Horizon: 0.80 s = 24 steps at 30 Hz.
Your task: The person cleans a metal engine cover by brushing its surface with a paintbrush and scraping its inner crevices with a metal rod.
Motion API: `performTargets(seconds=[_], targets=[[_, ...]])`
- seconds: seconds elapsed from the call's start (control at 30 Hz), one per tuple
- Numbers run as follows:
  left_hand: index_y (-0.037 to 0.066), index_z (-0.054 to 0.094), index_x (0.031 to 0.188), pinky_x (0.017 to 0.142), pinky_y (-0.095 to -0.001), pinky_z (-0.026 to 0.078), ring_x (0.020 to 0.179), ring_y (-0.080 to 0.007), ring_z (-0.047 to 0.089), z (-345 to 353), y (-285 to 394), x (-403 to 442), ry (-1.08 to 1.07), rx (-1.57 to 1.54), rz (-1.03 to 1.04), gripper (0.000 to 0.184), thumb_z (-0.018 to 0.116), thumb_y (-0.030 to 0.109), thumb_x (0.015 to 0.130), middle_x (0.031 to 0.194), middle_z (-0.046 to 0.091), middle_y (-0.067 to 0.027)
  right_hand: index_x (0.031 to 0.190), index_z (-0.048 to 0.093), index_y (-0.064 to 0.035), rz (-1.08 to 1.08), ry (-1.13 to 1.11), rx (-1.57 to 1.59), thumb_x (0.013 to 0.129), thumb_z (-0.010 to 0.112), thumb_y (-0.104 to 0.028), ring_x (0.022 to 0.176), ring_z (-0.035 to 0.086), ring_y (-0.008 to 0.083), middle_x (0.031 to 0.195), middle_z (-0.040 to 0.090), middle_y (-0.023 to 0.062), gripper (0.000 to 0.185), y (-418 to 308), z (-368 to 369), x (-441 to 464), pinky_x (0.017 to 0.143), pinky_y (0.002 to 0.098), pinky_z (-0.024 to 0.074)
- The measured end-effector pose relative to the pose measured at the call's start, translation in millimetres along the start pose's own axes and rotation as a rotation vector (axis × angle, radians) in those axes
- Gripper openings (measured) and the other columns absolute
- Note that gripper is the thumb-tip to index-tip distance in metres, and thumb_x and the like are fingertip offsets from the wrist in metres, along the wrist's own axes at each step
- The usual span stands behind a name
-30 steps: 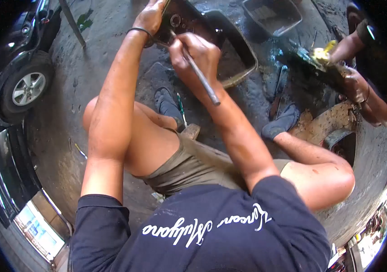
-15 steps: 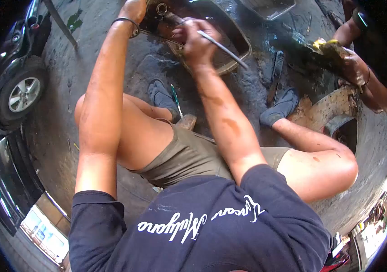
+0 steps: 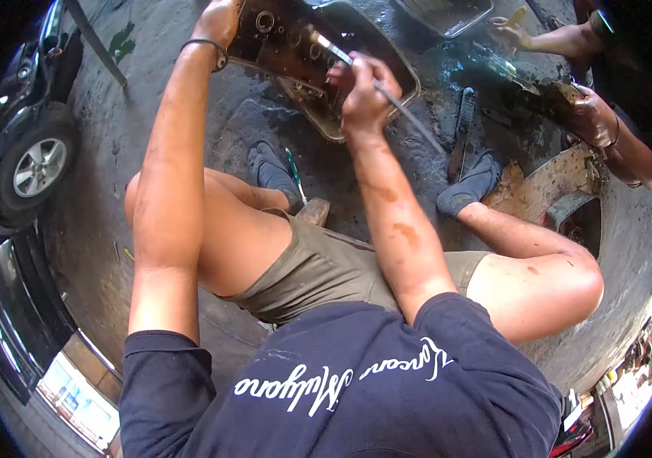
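Observation:
My left hand [image 3: 220,23], near the top edge, is closed on the left end of a dark metal part [image 3: 276,47] with round holes. That part is tilted over a black tray [image 3: 411,88] on the floor. My right hand [image 3: 370,88] is wrapped round a long thin brush [image 3: 415,122], whose bristle end points up and left over the metal part. The handle runs back past my fingers to the lower right. Whether the bristles touch the metal cannot be made out.
A second tray [image 3: 459,29] lies at the top. On the right, a co-worker's hands [image 3: 591,116] are at a dark wet part. A long tool [image 3: 461,130] lies by my right foot, a green-handled one [image 3: 294,169] by my left. A car wheel [image 3: 40,167] stands left.
The metal part has shifted left and up in view. My right hand has moved right and up with the brush. One of the co-worker's hands has moved away from the wet part.

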<state>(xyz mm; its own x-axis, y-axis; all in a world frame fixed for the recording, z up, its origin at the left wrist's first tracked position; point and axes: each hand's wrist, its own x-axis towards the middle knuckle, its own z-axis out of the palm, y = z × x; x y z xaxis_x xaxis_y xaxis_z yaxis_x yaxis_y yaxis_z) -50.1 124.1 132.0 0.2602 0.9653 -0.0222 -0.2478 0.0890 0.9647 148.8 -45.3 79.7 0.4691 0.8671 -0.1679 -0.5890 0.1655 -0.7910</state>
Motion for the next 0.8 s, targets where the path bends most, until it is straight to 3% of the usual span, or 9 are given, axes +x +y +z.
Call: performTargets(seconds=[0.1, 0.2, 0.33, 0.4, 0.47, 0.53, 0.63, 0.73, 0.8], targets=[[0.009, 0.031, 0.152, 0.097, -0.0379, 0.052, 0.113, -0.025, 0.063, 12, 2, -3, 0.025, 0.014, -0.054, 0.052, 0.044, 0.013, 0.102, 0.129, 0.061, -0.0136, 0.093, 0.07, 0.0045, -0.027, -0.129, -0.247, 0.094, 0.061, -0.011, 0.066, 0.071, 0.0211, 0.08, 0.072, 0.0142, 0.018, -2, 26, 13, 0.062, 0.0303, 0.0587], [0.009, 0.031, 0.152, 0.096, -0.0376, 0.052, 0.113, -0.0246, 0.063, 11, -2, -9, 0.064, 0.074, -0.049, 0.051, 0.044, 0.014, 0.103, 0.13, 0.06, -0.0134, 0.085, 0.071, 0.0027, -0.434, -0.251, -0.89, 0.092, 0.063, -0.014, 0.062, 0.072, 0.0193, 0.072, 0.072, 0.0108, 0.02, 7, 27, -2, 0.057, 0.0298, 0.0566], [0.008, 0.029, 0.153, 0.096, -0.0369, 0.051, 0.115, -0.0242, 0.061, 11, 1, 3, 0.098, 0.019, -0.03, 0.052, 0.042, 0.014, 0.103, 0.138, 0.055, -0.0144, 0.088, 0.069, 0.0045, -0.15, -0.057, -0.327, 0.094, 0.062, -0.01, 0.063, 0.071, 0.016, 0.071, 0.07, 0.0107, 0.017, -12, 29, -18, 0.056, 0.0264, 0.0555], [0.008, 0.028, 0.154, 0.097, -0.0358, 0.051, 0.115, -0.0238, 0.061, 4, -15, 3, 0.068, 0.132, 0.034, 0.053, 0.042, 0.015, 0.103, 0.137, 0.056, -0.0139, 0.087, 0.07, 0.0035, -0.15, -0.106, -0.452, 0.094, 0.062, -0.012, 0.061, 0.069, 0.0158, 0.071, 0.071, 0.0103, 0.018, 0, 37, -1, 0.058, 0.0274, 0.0553], [0.008, 0.03, 0.153, 0.095, -0.0339, 0.05, 0.112, -0.0226, 0.061, 30, 12, -18, 0.015, 0.18, -0.095, 0.053, 0.043, 0.015, 0.103, 0.134, 0.058, -0.013, 0.081, 0.071, 0.0008, -0.429, -0.188, -0.768, 0.091, 0.065, -0.012, 0.06, 0.07, 0.0161, 0.066, 0.07, 0.0089, 0.018, 12, 39, -10, 0.057, 0.0286, 0.0547], [0.008, 0.034, 0.151, 0.093, -0.0326, 0.05, 0.107, -0.0207, 0.062, 21, 2, -13, 0.118, -0.022, -0.028, 0.05, 0.044, 0.015, 0.103, 0.13, 0.059, -0.0119, 0.085, 0.073, 0.0002, -0.318, -0.206, -0.79, 0.09, 0.064, -0.011, 0.063, 0.071, 0.015, 0.065, 0.07, 0.008, 0.016, 0, 29, -12, 0.06, 0.0283, 0.0559], [0.007, 0.033, 0.151, 0.094, -0.0331, 0.05, 0.108, -0.0211, 0.062, 10, 1, -7, 0.084, 0.083, -0.049, 0.051, 0.044, 0.012, 0.102, 0.129, 0.059, -0.0128, 0.089, 0.075, 0.0011, -0.293, -0.222, -0.566, 0.086, 0.067, -0.01, 0.071, 0.071, 0.0133, 0.082, 0.075, 0.0153, 0.013, -28, 6, 5, 0.06, 0.0285, 0.0542], [0.007, 0.033, 0.152, 0.096, -0.032, 0.049, 0.11, -0.021, 0.061, 3, -13, -12, 0.003, 0.301, 0.055, 0.051, 0.042, 0.009, 0.102, 0.129, 0.06, -0.0132, 0.095, 0.076, -0.0017, -0.372, -0.512, -0.768, 0.082, 0.072, -0.012, 0.076, 0.072, 0.0217, 0.087, 0.074, 0.015, 0.017, -51, -6, 28, 0.07, 0.0322, 0.0558], [0.007, 0.035, 0.151, 0.096, -0.0307, 0.048, 0.11, -0.02, 0.061, 24, -2, -10, 0.094, 0.051, -0.047, 0.049, 0.041, 0.009, 0.103, 0.127, 0.061, -0.0132, 0.095, 0.076, -0.0033, -0.44, -0.689, -0.829, 0.081, 0.073, -0.014, 0.08, 0.072, 0.0244, 0.088, 0.073, 0.0139, 0.018, -45, 1, 37, 0.074, 0.0343, 0.056]])
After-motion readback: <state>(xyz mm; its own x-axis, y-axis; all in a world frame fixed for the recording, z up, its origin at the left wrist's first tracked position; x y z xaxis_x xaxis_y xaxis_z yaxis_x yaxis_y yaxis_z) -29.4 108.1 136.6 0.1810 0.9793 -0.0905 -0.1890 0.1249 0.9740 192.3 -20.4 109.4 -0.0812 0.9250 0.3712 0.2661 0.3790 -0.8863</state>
